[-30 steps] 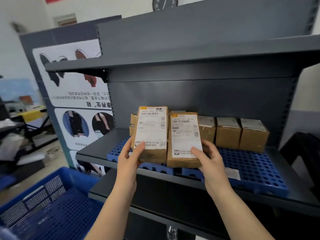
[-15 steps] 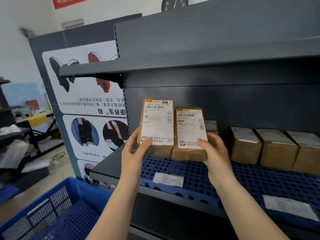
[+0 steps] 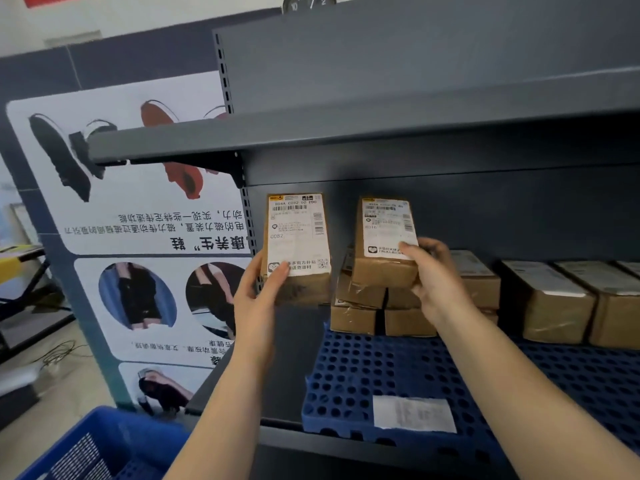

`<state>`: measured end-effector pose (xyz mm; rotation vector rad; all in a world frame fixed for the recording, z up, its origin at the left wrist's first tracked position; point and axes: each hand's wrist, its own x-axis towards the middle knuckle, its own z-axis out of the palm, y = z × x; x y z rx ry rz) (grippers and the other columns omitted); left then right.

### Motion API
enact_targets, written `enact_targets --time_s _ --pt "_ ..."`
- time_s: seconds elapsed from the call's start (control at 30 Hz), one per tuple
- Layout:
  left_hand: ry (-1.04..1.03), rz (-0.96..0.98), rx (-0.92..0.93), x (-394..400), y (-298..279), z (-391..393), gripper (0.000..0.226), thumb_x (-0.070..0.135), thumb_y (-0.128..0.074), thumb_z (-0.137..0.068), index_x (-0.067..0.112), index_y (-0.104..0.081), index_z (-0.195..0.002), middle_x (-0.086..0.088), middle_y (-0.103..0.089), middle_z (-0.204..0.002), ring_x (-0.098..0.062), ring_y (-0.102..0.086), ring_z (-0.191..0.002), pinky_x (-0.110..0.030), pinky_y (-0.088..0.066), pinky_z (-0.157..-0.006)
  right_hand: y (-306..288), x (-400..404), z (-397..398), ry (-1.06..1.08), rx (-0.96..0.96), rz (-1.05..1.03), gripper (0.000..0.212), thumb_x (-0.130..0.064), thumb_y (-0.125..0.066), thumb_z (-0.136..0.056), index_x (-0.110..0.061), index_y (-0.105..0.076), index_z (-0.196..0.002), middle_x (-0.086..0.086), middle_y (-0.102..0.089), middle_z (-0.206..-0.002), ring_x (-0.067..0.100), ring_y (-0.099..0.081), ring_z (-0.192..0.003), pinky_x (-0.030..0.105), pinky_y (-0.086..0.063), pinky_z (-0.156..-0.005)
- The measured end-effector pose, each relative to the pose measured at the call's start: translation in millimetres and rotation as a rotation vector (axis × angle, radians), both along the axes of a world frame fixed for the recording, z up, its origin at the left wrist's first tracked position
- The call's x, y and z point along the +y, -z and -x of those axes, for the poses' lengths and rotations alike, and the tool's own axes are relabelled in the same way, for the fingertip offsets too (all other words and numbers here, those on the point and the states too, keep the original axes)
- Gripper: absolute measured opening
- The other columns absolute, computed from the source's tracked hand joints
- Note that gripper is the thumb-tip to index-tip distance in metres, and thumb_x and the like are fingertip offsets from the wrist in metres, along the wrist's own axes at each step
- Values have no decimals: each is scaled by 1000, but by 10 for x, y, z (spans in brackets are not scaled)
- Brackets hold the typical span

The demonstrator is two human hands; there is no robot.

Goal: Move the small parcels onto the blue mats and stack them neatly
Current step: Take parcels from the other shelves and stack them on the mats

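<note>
My left hand (image 3: 259,289) grips a brown labelled cardboard parcel (image 3: 298,244) upright, in the air left of the blue perforated plastic mat (image 3: 363,375); my right hand (image 3: 429,271) holds a second brown parcel (image 3: 384,244) against the stack of small brown boxes (image 3: 360,306) on the mat, labels facing me, I think for neat stacking

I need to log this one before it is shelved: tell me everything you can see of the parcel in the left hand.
The parcel in the left hand is a small oblong box of brown cardboard, its broad face covered by a white shipping label with barcodes, a QR code and the print C082. It stands upright on end, held in the air left of the stacked parcels and apart from them, over the shelf's bare left end beside the blue mat. Only the left hand touches it, gripping its lower left corner.
</note>
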<state>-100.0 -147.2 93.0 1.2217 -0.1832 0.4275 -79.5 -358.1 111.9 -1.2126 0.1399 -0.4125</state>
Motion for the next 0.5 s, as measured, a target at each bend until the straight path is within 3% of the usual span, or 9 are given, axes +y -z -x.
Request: enact_targets --time_s 0.2,0.33,0.5 --pt "7 26 64 -7 8 -393 41 22 -65 -84 24 -58 -124 5 -68 -114 -3 -67 -96 -35 -50 -95 -21 34 -499 15 60 43 20 -21 -67 -85 -29 -49 -92 4 -64 -108 23 -62 -101 47 -49 -96" --pt "7 20 81 -110 -30 -571 42 22 -65 -84 21 -58 -125 20 -68 -101 -6 -64 -98 -42 -46 -101 -16 31 -723 5 113 83 26 -24 -63 -88 -21 -47 -107 8 -62 -110 24 -61 -96 48 -50 -93" --pt "16 -17 109 -168 -40 -752 42 26 -67 -82 26 -58 -123 3 -67 -116 -9 -63 -104 -44 -46 -101 -68 48 -877 -36 176 185 32 -25 -60 -90 -17 -48 -119 6 -62 -104 19 -60 -86 38 -51 -82"
